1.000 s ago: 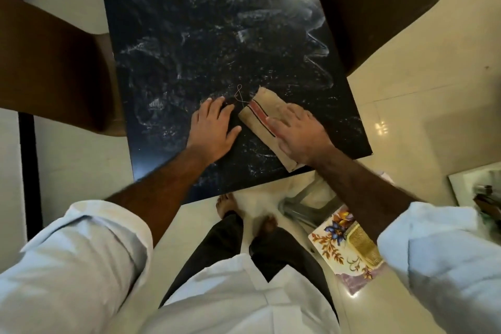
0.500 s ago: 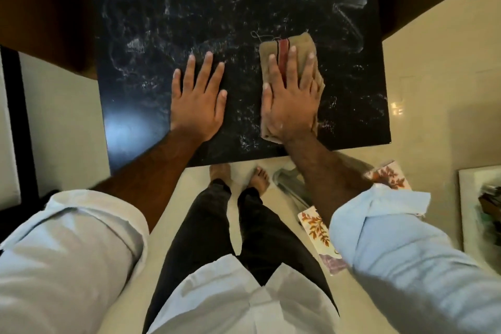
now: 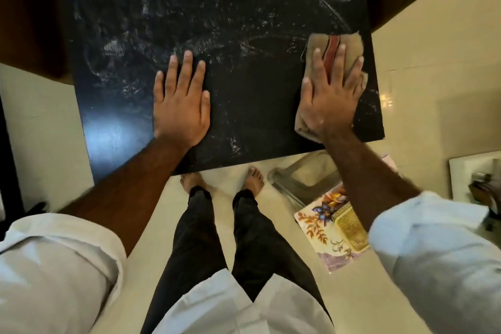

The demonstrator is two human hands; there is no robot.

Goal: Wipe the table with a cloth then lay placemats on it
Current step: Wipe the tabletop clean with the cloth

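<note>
**Cloth position under the right hand**

1. Right hand (image 3: 329,95): laid palm-down on the cloth (image 3: 351,45), fingers (image 3: 340,58) straight and spread. The hand presses the cloth flat against the table (image 3: 217,22); no finger curls round it or pinches it.
2. Cloth: tan, folded, with a red stripe that shows between two of the fingers. It lies at the table's near right corner, close to the right edge. Fabric extends past the fingertips on the far side, past the little finger on the right, and out from under the heel of the palm on the near side.
3. Left hand (image 3: 181,106): flat on the bare tabletop, fingers straight, holding nothing. It sits to the left of the cloth, well apart from it.
4. Table surface: black and glossy, marked with pale streaks and smears across most of its area.
5. Placemats (image 3: 320,228): a floral-printed stack lies below table level, off the near right corner, beside the person's right forearm. They do not touch the table.
</note>
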